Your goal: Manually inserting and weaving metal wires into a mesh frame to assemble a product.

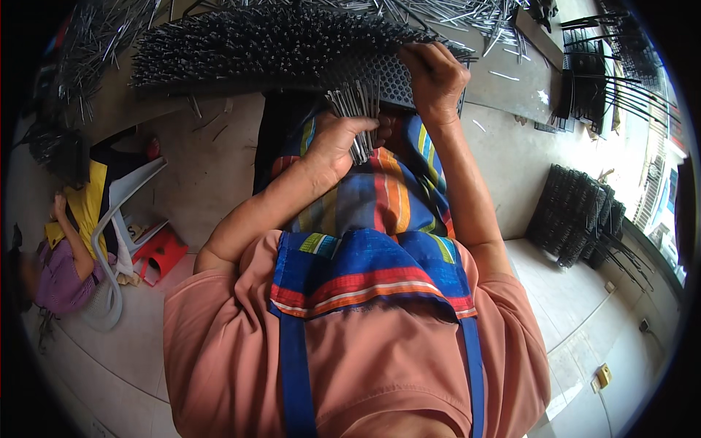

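Observation:
A long black perforated tray (396, 82) spans the table in front of me. Thin dark rods (248, 51) stand packed upright in most of its holes; bare holes show near its right end. My left hand (339, 142) is closed around a bundle of thin metal rods (358, 106), held just below the tray's near edge. Over the tray's right end, my right hand (437, 77) has its fingers pinched together, pointing down at the holes. Whatever sits between those fingertips is hidden.
Loose metal rods (467, 18) lie heaped along the table's far side, with another pile (102, 51) at far left. Stacked black wire racks (573, 215) stand on the floor at right. At left sits another person (69, 270) beside a grey plastic chair (109, 241) and a red container (164, 255).

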Available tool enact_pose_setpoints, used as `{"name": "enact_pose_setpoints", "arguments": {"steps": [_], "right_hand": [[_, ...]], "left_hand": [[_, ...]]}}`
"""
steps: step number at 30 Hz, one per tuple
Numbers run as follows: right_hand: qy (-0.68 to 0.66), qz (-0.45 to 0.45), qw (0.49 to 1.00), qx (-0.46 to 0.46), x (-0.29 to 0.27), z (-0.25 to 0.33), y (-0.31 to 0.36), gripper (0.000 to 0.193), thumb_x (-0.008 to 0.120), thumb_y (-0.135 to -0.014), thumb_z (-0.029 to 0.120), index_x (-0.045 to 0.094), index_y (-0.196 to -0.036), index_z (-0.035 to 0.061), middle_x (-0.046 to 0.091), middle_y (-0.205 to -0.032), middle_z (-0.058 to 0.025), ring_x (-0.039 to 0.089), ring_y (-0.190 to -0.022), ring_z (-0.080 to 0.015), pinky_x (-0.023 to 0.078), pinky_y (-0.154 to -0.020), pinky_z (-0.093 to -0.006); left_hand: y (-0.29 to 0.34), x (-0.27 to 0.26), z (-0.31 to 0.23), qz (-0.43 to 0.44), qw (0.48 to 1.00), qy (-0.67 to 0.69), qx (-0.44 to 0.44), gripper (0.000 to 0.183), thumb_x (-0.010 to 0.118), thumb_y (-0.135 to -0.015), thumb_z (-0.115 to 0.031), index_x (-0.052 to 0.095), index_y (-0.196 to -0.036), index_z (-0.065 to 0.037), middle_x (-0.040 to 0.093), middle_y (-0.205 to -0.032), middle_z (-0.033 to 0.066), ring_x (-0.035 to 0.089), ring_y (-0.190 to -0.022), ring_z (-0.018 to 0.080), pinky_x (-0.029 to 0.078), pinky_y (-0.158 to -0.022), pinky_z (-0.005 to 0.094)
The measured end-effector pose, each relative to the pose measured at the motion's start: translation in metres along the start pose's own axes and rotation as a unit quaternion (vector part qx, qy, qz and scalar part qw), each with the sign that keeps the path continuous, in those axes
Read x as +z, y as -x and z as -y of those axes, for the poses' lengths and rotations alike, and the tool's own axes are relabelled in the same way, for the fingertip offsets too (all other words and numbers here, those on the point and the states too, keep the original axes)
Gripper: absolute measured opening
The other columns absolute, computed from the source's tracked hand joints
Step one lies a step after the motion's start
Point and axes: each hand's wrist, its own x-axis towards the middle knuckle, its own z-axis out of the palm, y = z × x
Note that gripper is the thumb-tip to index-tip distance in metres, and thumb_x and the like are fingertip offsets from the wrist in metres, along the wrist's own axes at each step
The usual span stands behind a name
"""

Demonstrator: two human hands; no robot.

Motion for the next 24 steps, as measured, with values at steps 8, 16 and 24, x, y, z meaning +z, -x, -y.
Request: {"name": "enact_pose_setpoints", "arguments": {"steps": [8,16,24], "right_hand": [[0.035,-0.011,0.998,-0.044,0.008,0.002,-0.009,0.007,0.073,-0.076,0.015,0.07,-0.081,0.0109,0.064,-0.073,-0.0056,0.063,-0.063,-0.0284,0.049,-0.056,-0.0351],[0.128,0.1,0.984,-0.076,-0.003,0.021,-0.026,0.01,0.065,-0.08,0.014,0.061,-0.073,0.0096,0.058,-0.071,-0.0104,0.061,-0.065,-0.0341,0.046,-0.053,-0.0439],[-0.005,0.154,0.985,0.074,-0.009,0.013,0.004,0.015,0.072,-0.081,0.016,0.071,-0.085,0.0014,0.065,-0.067,-0.0069,0.063,-0.06,-0.0136,0.048,-0.056,-0.0292]], "left_hand": [[0.0,-0.003,-0.005,-0.002,1.0,-0.014,0.012,0.018,0.061,-0.079,0.007,0.064,-0.097,0.007,0.07,-0.088,0.0182,0.071,-0.074,0.0268,0.059,-0.065,0.0357],[-0.002,-0.008,-0.006,0.012,1.0,-0.025,0.008,0.022,0.064,-0.079,0.004,0.064,-0.101,0.001,0.071,-0.089,0.0147,0.07,-0.076,0.0244,0.058,-0.066,0.0356],[0.001,-0.008,-0.011,0.033,0.998,-0.053,0.02,0.024,0.063,-0.079,0.007,0.064,-0.103,0.002,0.07,-0.09,0.0151,0.071,-0.078,0.0251,0.059,-0.07,0.0363]]}}
